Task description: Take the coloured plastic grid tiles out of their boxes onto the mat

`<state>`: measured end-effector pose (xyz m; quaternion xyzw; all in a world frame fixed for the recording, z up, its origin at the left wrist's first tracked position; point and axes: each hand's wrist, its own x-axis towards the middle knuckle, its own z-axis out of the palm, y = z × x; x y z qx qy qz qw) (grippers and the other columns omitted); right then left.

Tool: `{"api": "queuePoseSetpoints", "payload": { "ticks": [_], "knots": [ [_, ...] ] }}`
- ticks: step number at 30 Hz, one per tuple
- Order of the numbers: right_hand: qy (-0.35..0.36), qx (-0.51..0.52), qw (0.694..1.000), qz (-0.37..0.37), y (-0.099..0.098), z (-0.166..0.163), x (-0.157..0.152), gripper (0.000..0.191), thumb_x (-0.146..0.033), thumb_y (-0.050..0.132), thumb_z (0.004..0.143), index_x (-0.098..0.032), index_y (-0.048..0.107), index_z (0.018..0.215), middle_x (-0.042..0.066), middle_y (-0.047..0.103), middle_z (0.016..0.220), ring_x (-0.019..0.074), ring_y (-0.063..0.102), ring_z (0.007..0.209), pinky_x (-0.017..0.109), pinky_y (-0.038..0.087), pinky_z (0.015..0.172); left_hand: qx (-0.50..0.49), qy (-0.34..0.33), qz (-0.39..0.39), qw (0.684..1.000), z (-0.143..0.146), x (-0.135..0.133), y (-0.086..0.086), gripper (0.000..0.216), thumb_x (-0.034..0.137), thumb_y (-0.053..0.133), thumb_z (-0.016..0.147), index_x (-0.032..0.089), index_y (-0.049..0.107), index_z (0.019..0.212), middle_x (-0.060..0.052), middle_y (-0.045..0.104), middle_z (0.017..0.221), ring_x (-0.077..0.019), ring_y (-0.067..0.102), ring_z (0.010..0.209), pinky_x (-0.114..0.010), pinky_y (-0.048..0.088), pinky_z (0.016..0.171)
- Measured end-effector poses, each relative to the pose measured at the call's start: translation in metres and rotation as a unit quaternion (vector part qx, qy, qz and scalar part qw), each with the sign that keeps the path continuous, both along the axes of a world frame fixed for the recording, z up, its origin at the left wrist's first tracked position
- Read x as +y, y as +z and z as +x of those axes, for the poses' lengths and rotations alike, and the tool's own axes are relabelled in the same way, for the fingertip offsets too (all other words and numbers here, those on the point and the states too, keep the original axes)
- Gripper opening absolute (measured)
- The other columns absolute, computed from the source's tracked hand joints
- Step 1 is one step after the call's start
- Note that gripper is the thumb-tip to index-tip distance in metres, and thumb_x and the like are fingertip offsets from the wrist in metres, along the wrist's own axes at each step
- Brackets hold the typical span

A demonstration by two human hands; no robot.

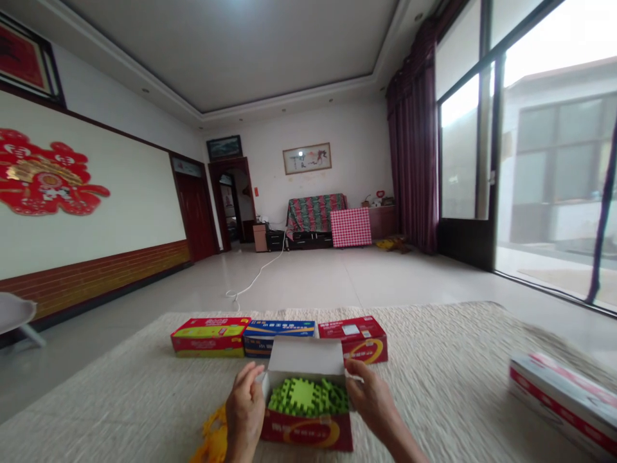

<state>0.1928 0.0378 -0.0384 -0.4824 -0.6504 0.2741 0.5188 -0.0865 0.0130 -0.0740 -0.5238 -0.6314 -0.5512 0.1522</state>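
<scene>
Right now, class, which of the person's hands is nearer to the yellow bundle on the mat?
Left. The left hand is close beside the yellow bundle; the right hand is farther off, across the open box.

On the blue box ahead of you, white Chinese characters include 小 and 王; lettering on your open dark-red box is too blurred to read.

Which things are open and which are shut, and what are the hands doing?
Front box: open, lid raised
Green pieces: heaped inside it
Left hand: fingers bent, at its left side
Right hand: fingers bent, at its right side
Red-yellow box: shut
Blue box: shut
Back red box: shut
White-red box: looks shut
Curtain: gathered aside
</scene>
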Motion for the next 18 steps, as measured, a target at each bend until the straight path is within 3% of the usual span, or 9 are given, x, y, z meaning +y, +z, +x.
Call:
{"api": "queuePoseSetpoints", "payload": {
  "ticks": [3,8,12,16,18],
  "knots": [
    [-0.01,-0.029,1.0,0.0,0.002,0.003,-0.001,0.024,-0.03,0.049,0.071,-0.018,0.067,0.08,0.005,0.068,0.066,0.0208,0.063,0.056,0.03,0.046,0.053,0.007,-0.003,-0.003,1.0,0.004,-0.003,0.005,0.034,0.022,0.042,0.076,0.02,0.075,0.08,-0.007,0.075,0.096,-0.022,0.07,0.09,-0.032,0.056,0.082],
    [-0.089,-0.194,0.969,0.123,0.02,0.003,-0.012,0.014,-0.015,0.054,0.069,-0.021,0.066,0.07,0.009,0.067,0.086,0.0243,0.062,0.08,0.036,0.047,0.075,0.074,0.001,0.002,0.997,0.015,-0.013,0.021,0.032,0.022,0.044,0.079,0.02,0.075,0.081,-0.007,0.075,0.095,-0.0242,0.067,0.09,-0.035,0.052,0.084],
    [-0.09,-0.303,0.945,0.085,0.026,-0.005,-0.021,0.017,-0.017,0.054,0.077,-0.022,0.066,0.065,0.008,0.065,0.077,0.0238,0.06,0.075,0.034,0.044,0.069,0.106,0.004,-0.062,0.992,0.02,-0.018,0.027,0.027,0.025,0.049,0.078,0.021,0.075,0.083,-0.006,0.075,0.094,-0.0251,0.066,0.085,-0.036,0.052,0.08],
    [-0.067,-0.277,0.957,0.061,0.017,-0.009,-0.02,0.01,-0.016,0.056,0.073,-0.02,0.065,0.071,0.007,0.064,0.079,0.0208,0.061,0.071,0.03,0.044,0.065,0.05,-0.021,-0.126,0.991,0.02,-0.017,0.025,0.029,0.021,0.047,0.078,0.021,0.074,0.088,-0.005,0.075,0.092,-0.0222,0.069,0.085,-0.032,0.053,0.079],
    [-0.06,-0.254,0.964,0.056,0.013,-0.009,-0.017,0.016,-0.01,0.052,0.068,-0.019,0.065,0.072,0.006,0.064,0.078,0.0189,0.061,0.069,0.028,0.044,0.064,-0.001,-0.038,-0.149,0.988,0.02,-0.017,0.025,0.03,0.018,0.047,0.076,0.021,0.074,0.088,-0.004,0.076,0.092,-0.0204,0.07,0.086,-0.029,0.053,0.079]
  ]
}}
